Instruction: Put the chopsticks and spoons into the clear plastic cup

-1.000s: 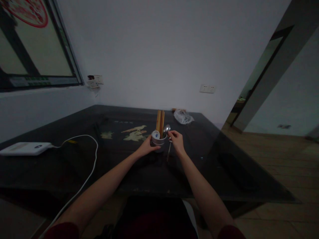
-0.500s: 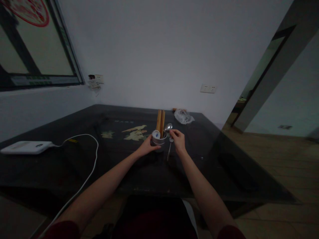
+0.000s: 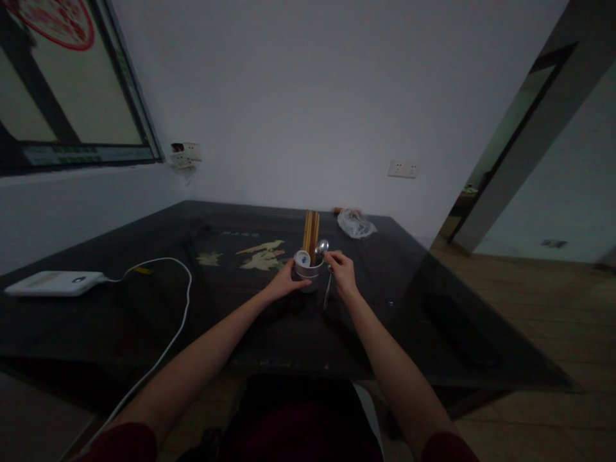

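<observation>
My left hand (image 3: 283, 282) is wrapped round the side of a metal utensil holder (image 3: 308, 271) standing on the dark table. Several wooden chopsticks (image 3: 310, 232) stand upright in it, beside a white spoon-like piece (image 3: 303, 258) with a blue mark. My right hand (image 3: 342, 273) pinches a metal spoon (image 3: 321, 246) at the holder's right rim, its shiny bowl upward. Below those fingers a thin metal handle (image 3: 328, 292) slants down over the table; whether it belongs to the same spoon I cannot tell.
A white power bank (image 3: 55, 283) with a white cable (image 3: 187, 295) is on the left of the dark table (image 3: 231, 321). A crumpled clear plastic bag (image 3: 355, 224) lies near the wall. Towards the right edge rests a dark flat object (image 3: 459, 330).
My right hand has moved slightly left with the spoon, bringing its bowl closer to the chopsticks and over the holder's rim. My left hand stays on the holder.
</observation>
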